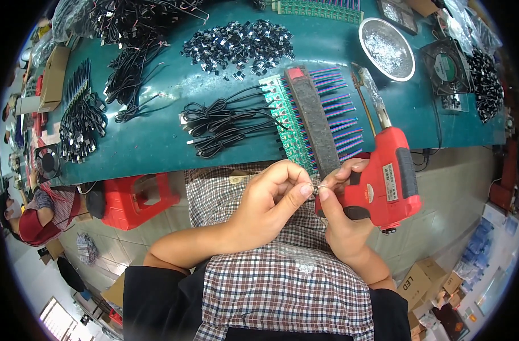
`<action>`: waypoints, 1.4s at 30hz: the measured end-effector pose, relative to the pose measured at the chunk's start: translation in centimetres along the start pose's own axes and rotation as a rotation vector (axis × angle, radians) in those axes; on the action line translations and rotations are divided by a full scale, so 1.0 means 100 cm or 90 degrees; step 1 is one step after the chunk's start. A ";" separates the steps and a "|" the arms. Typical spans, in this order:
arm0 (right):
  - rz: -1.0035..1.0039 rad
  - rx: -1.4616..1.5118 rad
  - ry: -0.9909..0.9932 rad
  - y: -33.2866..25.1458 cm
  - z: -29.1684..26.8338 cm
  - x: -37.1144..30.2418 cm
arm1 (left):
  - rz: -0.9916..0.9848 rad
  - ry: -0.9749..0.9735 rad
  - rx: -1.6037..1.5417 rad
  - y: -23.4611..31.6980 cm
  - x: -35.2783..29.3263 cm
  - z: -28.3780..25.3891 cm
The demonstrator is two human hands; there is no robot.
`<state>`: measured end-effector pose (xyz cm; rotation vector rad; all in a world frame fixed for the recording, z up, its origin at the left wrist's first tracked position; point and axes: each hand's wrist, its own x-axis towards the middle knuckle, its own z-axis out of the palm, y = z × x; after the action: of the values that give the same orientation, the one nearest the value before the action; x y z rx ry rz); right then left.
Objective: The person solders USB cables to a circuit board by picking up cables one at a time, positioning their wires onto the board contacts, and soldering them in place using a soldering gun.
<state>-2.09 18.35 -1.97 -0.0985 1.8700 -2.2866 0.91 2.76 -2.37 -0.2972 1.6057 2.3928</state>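
My left hand [273, 199] is closed near the table's front edge, thumb and forefinger pinching the end of a thin wire [322, 186]. Close beside it, my right hand [344, 210] grips a red soldering gun [387, 176], while its thumb and forefinger meet at the same wire. The gun's metal tip points away over the table. Just beyond my hands lies a strip of green circuit boards [286, 125], with black cables [214, 122] on its left and coloured wires [342, 116] on its right. A dark heavy bar [315, 119] rests across the strip.
A heap of small black parts [239, 48] lies farther back. At the back right stand a metal bowl [386, 49] and a fan [447, 67]. Bundled cables [80, 125] lie left. A red stool [137, 202] stands below the table; another person [46, 213] sits at far left.
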 end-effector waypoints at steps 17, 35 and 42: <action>0.028 -0.037 -0.046 -0.006 -0.007 -0.001 | 0.093 0.038 0.317 0.014 0.000 -0.004; 0.152 -0.408 -0.163 -0.053 -0.056 -0.037 | 0.365 0.144 0.866 0.046 0.047 -0.043; 0.209 -0.330 -0.176 -0.048 -0.069 -0.057 | 0.329 0.094 0.850 0.052 0.056 -0.044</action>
<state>1.83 27.00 1.69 -0.1557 2.0904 -1.4619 -5.87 -2.75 -1.16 0.2415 3.1327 0.9978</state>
